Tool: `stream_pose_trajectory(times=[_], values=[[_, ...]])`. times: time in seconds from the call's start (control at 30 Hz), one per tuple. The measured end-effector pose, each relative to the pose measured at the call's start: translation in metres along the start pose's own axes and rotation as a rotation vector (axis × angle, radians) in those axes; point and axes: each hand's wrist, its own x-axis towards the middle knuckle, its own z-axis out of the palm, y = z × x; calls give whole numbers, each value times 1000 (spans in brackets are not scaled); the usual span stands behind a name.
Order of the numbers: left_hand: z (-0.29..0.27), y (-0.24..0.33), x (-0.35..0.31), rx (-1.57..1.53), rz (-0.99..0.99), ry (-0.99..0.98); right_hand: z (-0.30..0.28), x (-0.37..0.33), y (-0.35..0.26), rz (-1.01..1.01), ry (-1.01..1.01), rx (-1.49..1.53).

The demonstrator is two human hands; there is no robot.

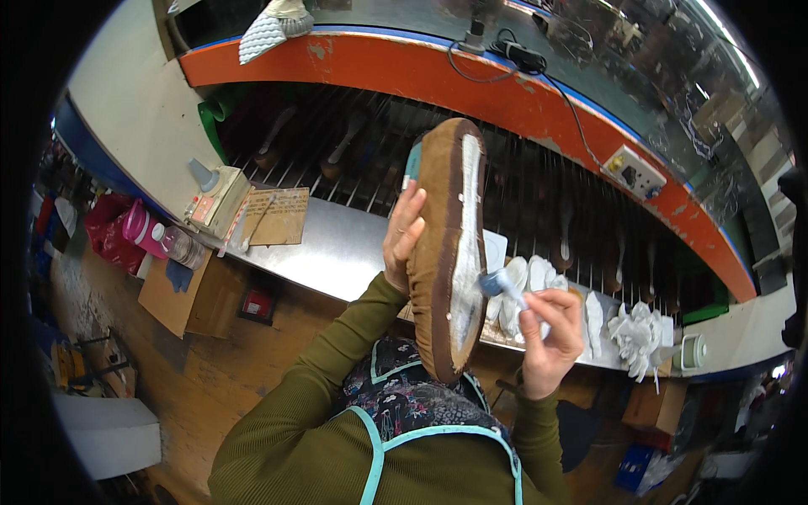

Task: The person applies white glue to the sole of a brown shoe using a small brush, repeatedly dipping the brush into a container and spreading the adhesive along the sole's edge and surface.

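Note:
A brown suede shoe upper (433, 244) stands upright in front of me, its underside turned to the right. Along that underside runs a whitish filling (465, 261), framed by a dark brown band. My left hand (405, 234) holds the shoe from its left side, fingers spread along the suede. Between the thumb and fingers of my right hand (551, 338) is a small brush (497, 284) with a pale handle and blue-grey head. The brush head touches or nearly touches the lower part of the underside; I cannot tell which. The left palm is partly hidden.
Behind the metal ledge (337, 244) lies a rack of rods carrying several brown shoes, under an orange frame (379, 59) with a socket (635, 172). Several white pieces (635, 332) lie at right. A cardboard sheet (279, 216), boxy device (216, 202) and bottle (179, 245) are left.

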Motion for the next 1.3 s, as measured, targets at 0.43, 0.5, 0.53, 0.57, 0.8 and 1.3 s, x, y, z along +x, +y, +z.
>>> stream_pose_trajectory(times=[0.43,0.5,0.53,0.57,0.8,1.3], values=[[-8,34,23,69,158,-129,35,28,27,88,23,154],[-9,37,23,73,155,-149,37,38,31,88,39,177],[-10,36,24,66,166,-159,37,44,31,63,38,156],[-11,36,25,59,176,-170,36,50,32,37,38,135],[-11,34,32,57,181,-194,36,95,34,-95,85,42],[-11,23,40,87,198,-181,17,97,46,-165,-162,58]])
